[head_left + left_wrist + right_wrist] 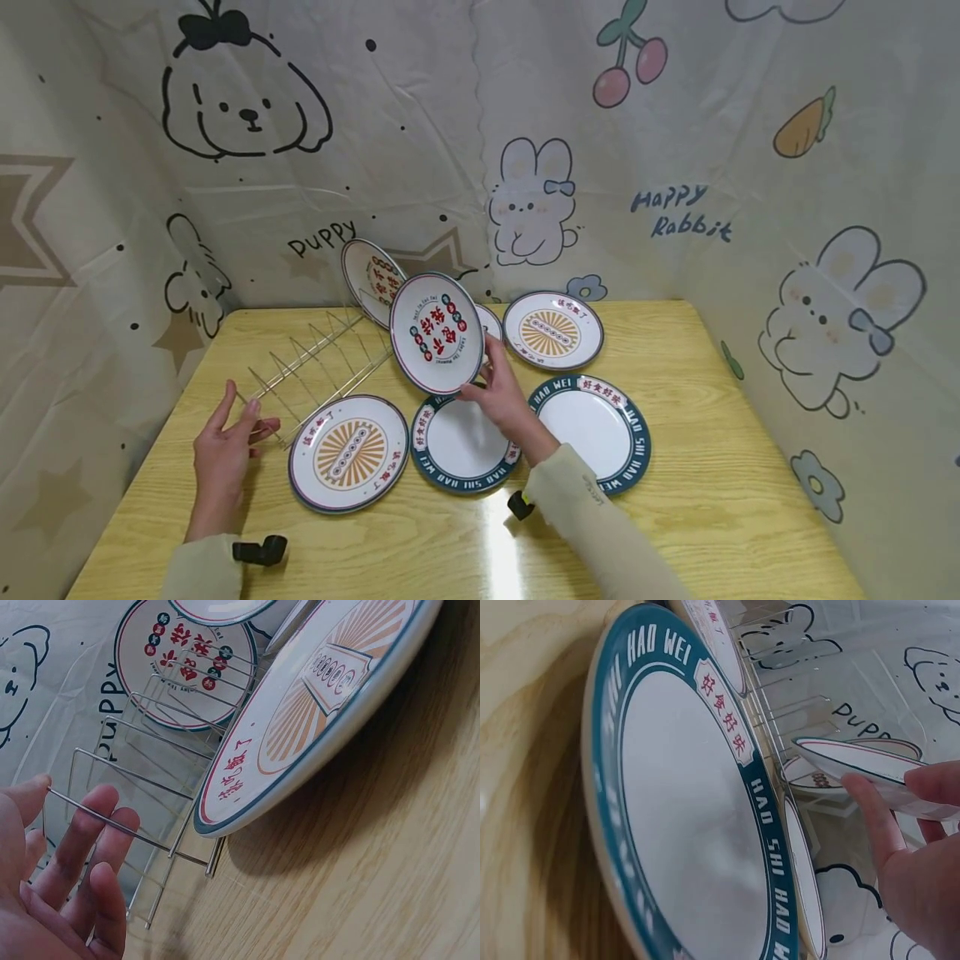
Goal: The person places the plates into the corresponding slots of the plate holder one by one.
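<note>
My right hand (502,396) pinches the lower right rim of a white plate (437,333) with red lettering, thumb on the near face. It is held tilted above the table, by the far end of a wire plate rack (322,358). My left hand (225,462) holds the rack's near end, its fingers around the end wire (127,829). Another red-lettered plate (367,271) stands leaning in the far end of the rack, partly hidden by the held one. Beside the rack's near end lies a sunburst plate (349,454).
Two teal-rimmed plates lie on the wooden table (712,467): one in the middle (461,442), one to the right (592,433). A second sunburst plate (553,330) lies at the back, next to a mostly hidden plate (491,322). Printed cloth hangs behind and at both sides.
</note>
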